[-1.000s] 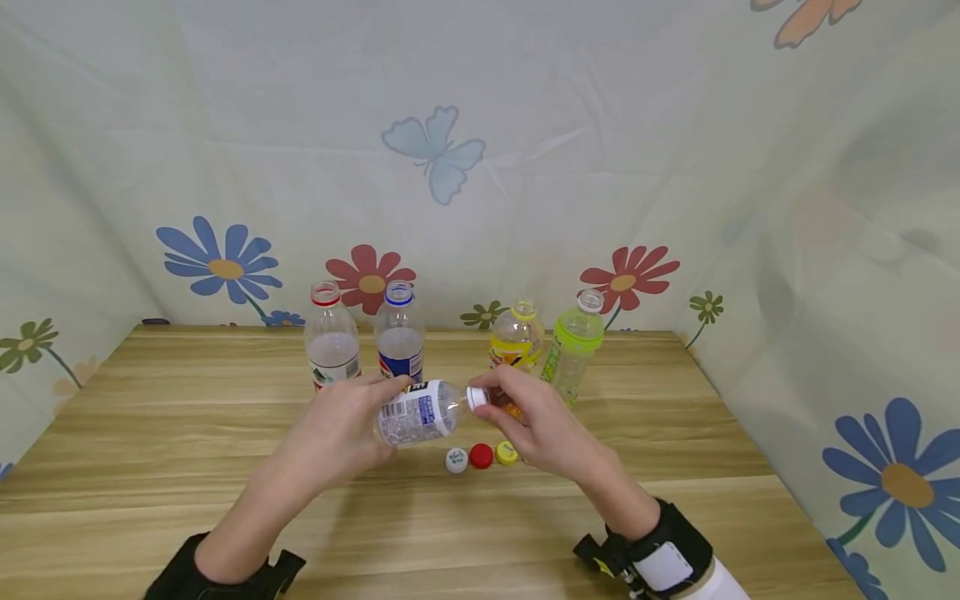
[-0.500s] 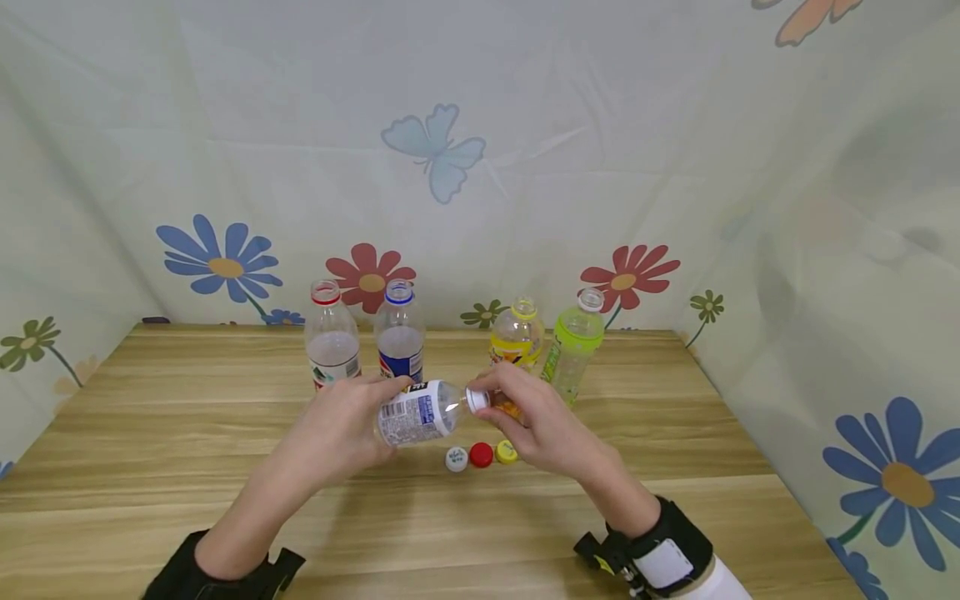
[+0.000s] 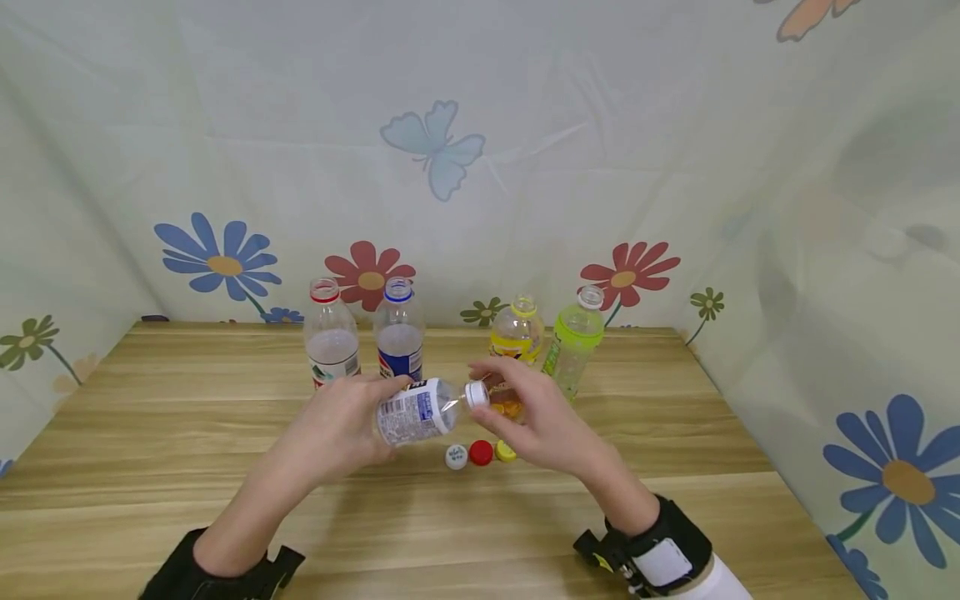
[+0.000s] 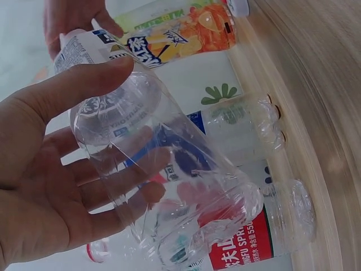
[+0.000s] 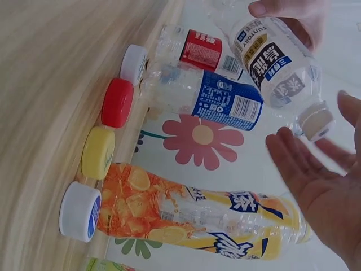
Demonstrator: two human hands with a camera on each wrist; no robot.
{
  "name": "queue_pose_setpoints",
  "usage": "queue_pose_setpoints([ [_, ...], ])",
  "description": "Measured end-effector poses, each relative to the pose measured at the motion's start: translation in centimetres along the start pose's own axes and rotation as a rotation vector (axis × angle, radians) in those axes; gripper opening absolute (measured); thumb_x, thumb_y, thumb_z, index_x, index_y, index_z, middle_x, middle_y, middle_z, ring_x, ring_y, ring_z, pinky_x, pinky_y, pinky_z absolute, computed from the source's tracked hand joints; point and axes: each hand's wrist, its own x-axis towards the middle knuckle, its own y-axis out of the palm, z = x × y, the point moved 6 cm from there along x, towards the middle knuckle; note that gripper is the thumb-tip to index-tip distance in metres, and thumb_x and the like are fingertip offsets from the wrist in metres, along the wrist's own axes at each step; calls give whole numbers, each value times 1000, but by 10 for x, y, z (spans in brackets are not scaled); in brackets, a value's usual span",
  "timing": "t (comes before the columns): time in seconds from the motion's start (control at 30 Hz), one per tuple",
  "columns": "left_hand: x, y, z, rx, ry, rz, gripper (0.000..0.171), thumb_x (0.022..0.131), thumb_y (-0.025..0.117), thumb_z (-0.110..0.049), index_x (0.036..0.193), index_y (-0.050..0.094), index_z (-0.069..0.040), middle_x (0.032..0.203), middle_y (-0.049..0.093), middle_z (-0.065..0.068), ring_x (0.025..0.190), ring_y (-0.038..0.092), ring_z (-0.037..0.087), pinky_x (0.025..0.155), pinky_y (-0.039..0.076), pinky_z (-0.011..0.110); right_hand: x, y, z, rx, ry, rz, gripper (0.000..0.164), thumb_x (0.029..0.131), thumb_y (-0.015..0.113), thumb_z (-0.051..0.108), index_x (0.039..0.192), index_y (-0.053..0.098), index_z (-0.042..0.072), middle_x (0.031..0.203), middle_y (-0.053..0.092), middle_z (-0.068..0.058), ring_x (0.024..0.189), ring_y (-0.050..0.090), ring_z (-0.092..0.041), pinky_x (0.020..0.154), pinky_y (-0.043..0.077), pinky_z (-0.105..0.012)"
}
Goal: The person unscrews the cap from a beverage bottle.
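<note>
My left hand [image 3: 341,425] grips a clear plastic bottle [image 3: 412,412] with a white label around its body. The bottle lies tilted above the table, its neck pointing right, and a white cap [image 3: 476,394] sits on its mouth. Thumb and fingers wrap its body from two sides in the left wrist view, where the bottle [image 4: 186,164] looks empty. Around the capped end, my right hand [image 3: 540,412] has its fingers spread. A gap shows between those fingers and the cap [image 5: 317,119] in the right wrist view.
Uncapped bottles stand behind: red-ringed [image 3: 332,346], blue-ringed [image 3: 400,337], yellow-labelled [image 3: 515,343] and green [image 3: 581,329]. In front lie white [image 3: 456,457], red [image 3: 481,452] and yellow [image 3: 506,451] loose caps. Another white cap [image 5: 79,212] shows in the right wrist view. A flowered cloth hangs behind the table.
My right thumb and fingers, which pinched the white cap before, have come apart from it. The left hand and its bottle have stayed nearly still.
</note>
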Motion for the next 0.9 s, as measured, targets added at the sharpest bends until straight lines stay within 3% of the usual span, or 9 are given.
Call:
queue_pose_setpoints([
  [0.17,0,0,-1,12,-3,-11,76,60,95,-17,129,65,-14,120,63,5,101,62,22,85,52,37,-2,1,-5,-41,174,-18,22,96,66,22,115,63,10,92,62,10,75,59,-9,63,52,-24],
  [0.37,-1,-1,-3,17,0,-20,75,60,95,-17,129,65,-14,119,63,5,100,62,22,84,52,37,-4,0,-6,-18,254,-37,10,95,67,18,104,66,14,87,62,13,68,57,-9,57,51,-26],
  [0.9,-1,-2,-1,-2,4,-16,75,60,95,-15,129,65,-12,119,64,6,100,63,23,84,52,38,-2,-1,0,30,80,-29,24,89,71,4,112,65,8,104,65,6,78,58,-13,66,52,-25],
])
